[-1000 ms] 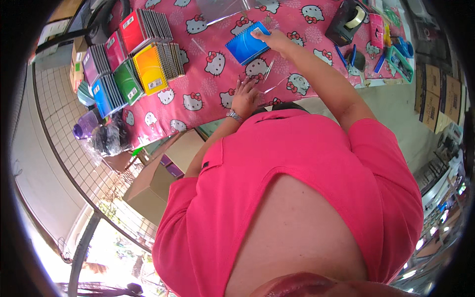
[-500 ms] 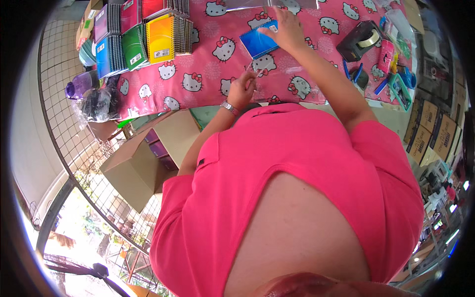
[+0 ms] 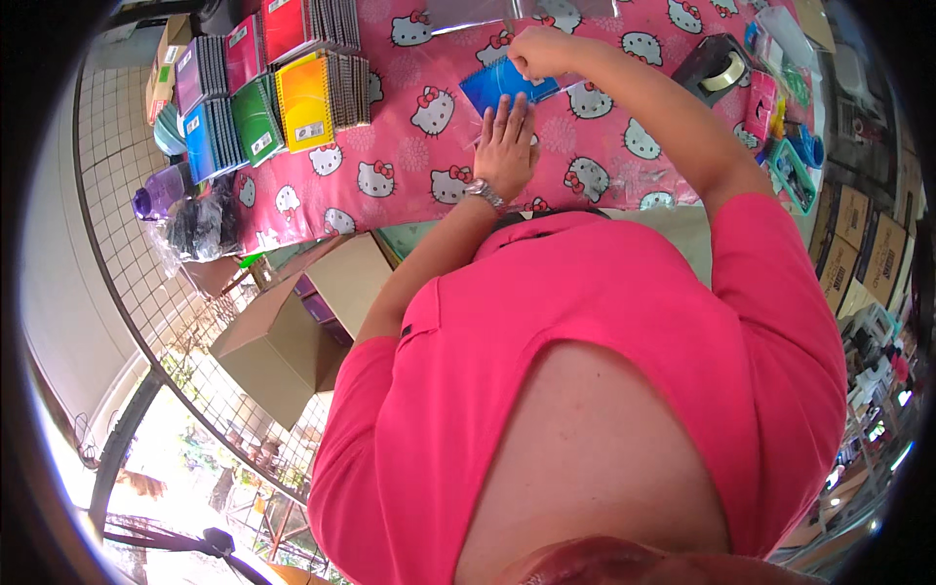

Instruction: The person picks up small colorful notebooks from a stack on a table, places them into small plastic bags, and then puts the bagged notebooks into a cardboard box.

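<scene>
A: On the pink cloth [image 3: 409, 156], top centre: blue notebook [image 3: 492, 86]. Left hand [image 3: 505, 146] lies flat just below it, fingers straight and together, tips on a clear film at the notebook's near edge. Right hand [image 3: 536, 54] is at the notebook's far right corner, fingers curled shut in a pinch, on what looks like the film's edge.

B: Is the notebook lying flat?

A: Flat on the cloth, slightly skewed. The film shows as glare lines running out from it.

B: How would you do the step well?

A: My read: keep the left palm pressing so the notebook can't slide, pull the film taut from the right corner, low and even, so no creases set in. The tape holder [image 3: 720, 70] is near, right of the right forearm.

B: What's unclear?

A: Can't tell whether the pinch holds film, tape or the cover itself; the fist hides it. The film's outline is mostly invisible. A silvery sheet [image 3: 468, 14] at the top is cut by the frame. The notebook stacks [image 3: 283, 88] at left bend with the lens. The person's pink shirt [image 3: 585, 390] blocks the table's near edge, and the small items at far right [image 3: 795, 156] are too warped to name.
</scene>
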`<state>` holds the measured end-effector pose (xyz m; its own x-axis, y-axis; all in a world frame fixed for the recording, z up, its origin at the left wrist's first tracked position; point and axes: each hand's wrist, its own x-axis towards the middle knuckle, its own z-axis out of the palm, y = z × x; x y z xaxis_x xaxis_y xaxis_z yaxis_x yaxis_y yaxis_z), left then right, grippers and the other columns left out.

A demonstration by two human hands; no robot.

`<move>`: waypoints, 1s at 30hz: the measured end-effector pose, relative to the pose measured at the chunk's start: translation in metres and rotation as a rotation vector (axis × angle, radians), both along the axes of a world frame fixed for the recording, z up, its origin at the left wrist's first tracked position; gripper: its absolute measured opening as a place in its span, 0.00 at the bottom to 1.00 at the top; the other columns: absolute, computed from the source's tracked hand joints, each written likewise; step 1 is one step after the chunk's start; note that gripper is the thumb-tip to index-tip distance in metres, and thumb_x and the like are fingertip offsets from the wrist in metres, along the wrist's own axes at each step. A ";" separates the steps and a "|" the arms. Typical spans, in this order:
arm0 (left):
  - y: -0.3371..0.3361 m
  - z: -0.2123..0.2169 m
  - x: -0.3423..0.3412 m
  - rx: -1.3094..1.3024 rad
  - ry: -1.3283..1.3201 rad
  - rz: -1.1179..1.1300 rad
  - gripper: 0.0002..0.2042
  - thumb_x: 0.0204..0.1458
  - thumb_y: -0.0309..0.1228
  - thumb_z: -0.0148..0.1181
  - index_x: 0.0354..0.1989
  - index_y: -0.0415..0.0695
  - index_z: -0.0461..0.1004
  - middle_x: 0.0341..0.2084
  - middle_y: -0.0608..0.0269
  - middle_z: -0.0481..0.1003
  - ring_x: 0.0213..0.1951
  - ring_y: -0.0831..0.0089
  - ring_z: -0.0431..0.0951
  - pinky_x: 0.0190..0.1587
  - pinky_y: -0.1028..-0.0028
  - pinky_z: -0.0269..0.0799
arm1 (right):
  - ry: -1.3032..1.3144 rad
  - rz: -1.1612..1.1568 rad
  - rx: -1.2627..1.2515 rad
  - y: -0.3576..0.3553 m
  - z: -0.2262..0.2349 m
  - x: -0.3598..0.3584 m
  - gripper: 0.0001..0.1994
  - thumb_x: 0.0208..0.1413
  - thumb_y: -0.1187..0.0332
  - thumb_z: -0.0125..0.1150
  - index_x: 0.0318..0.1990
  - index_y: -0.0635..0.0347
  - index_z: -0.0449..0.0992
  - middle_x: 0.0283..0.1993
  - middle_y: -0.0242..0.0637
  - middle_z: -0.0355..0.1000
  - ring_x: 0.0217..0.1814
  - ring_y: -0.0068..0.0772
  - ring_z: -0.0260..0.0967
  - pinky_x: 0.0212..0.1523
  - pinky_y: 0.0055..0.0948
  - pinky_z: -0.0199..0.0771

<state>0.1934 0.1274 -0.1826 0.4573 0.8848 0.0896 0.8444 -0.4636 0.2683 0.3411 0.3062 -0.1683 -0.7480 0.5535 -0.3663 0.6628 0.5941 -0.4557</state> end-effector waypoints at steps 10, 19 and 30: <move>0.006 -0.002 0.018 -0.225 0.132 0.148 0.37 0.49 0.46 0.53 0.64 0.38 0.49 0.65 0.52 0.47 0.67 0.52 0.44 0.65 0.49 0.36 | -0.128 0.017 -0.024 -0.005 -0.001 -0.035 0.12 0.51 0.60 0.48 0.38 0.53 0.73 0.40 0.38 0.72 0.49 0.40 0.68 0.49 0.44 0.65; 0.042 -0.003 -0.006 -0.254 -0.046 0.096 0.20 0.48 0.34 0.53 0.52 0.44 0.66 0.56 0.59 0.63 0.59 0.58 0.60 0.57 0.51 0.52 | 0.110 -0.114 0.660 0.042 -0.036 -0.045 0.12 0.47 0.66 0.56 0.42 0.50 0.73 0.46 0.35 0.67 0.50 0.36 0.66 0.51 0.42 0.61; 0.104 0.013 -0.047 -0.094 0.334 0.009 0.10 0.43 0.33 0.56 0.35 0.47 0.72 0.37 0.63 0.72 0.46 0.64 0.71 0.53 0.53 0.57 | 0.178 -0.376 0.785 -0.103 -0.026 -0.014 0.12 0.50 0.68 0.50 0.44 0.51 0.71 0.41 0.28 0.67 0.50 0.30 0.64 0.56 0.43 0.54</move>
<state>0.1468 0.2313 -0.1695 0.4394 0.8863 -0.1461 0.8970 -0.4418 0.0172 0.3268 0.2028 -0.1947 -0.4760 0.8166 0.3266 0.8352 0.5361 -0.1230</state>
